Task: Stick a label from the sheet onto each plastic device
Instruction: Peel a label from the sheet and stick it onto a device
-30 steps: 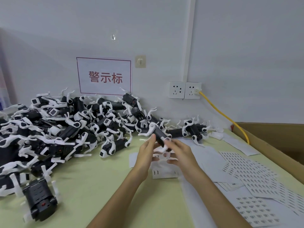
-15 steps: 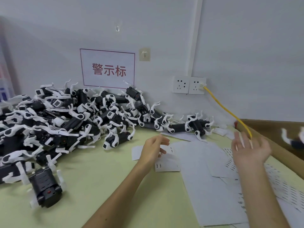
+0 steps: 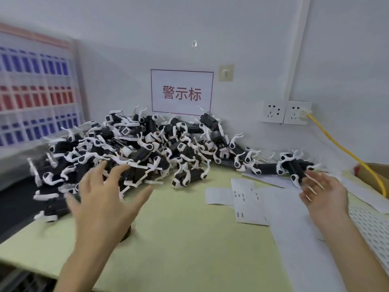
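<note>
Both splayed empty, left hand (image 3: 101, 207) mostly hides a device (image 3: 127, 234); right hand (image 3: 324, 194) blurred.

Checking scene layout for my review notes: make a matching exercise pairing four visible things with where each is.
Things: 1 left hand; 2 yellow cable; 3 label sheet; 4 sign.
Places: A plugged into a wall socket; B flat on the table; C on the wall above the device pile; D spread open, at that pile's near edge.
Pairs: 1-D, 2-A, 3-B, 4-C.
</note>
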`<state>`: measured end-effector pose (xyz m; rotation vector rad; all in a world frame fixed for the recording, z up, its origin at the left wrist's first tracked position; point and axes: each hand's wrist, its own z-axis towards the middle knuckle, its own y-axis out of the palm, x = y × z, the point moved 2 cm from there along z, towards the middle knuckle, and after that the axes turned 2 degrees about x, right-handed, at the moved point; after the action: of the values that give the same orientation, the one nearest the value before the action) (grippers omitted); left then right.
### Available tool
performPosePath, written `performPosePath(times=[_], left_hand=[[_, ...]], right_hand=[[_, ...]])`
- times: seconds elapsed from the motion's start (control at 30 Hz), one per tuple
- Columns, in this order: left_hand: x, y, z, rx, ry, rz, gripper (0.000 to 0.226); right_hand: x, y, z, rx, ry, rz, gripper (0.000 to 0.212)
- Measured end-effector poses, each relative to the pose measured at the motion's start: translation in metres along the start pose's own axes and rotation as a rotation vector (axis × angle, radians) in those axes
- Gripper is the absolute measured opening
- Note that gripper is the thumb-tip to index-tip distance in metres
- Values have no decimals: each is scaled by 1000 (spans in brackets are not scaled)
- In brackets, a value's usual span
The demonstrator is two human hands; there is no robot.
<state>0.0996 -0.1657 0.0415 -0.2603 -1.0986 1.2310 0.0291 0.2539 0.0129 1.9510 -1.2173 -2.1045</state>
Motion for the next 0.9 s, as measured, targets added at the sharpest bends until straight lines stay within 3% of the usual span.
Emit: performPosePath(times=[0.07,0.13,0.27,0.37,0.57,0.67,0.77,0.83,0.9], left_hand=[[-40,4,-18,-161,-126,35,78],[-57,19,-31,-278,-141,-114,75],[-47,55,-32,-296,39,-276,36],[-21,86,-27,-379,144,-308,32],[37,115,6,-646,248,-123,68],[39,97,51,-426,232,-93,63],[22,79,117,-100,239,18,85],[-1,78,165,-174,130,138,106],[-23,87,201,-395,44,146,120]], right_hand=[[-1,0,-2,12,1,-1,30],[-2,-1,-2,16,3,6,28],[-6,-4,0,29,-16,-12,23],[-6,-5,-1,38,-16,-19,20],[-4,1,-7,25,8,-66,17],[-3,3,-7,8,14,-85,17],[-3,4,-7,-5,14,-90,17],[-2,6,-9,-9,20,-117,18],[1,7,-9,-16,13,-127,18]])
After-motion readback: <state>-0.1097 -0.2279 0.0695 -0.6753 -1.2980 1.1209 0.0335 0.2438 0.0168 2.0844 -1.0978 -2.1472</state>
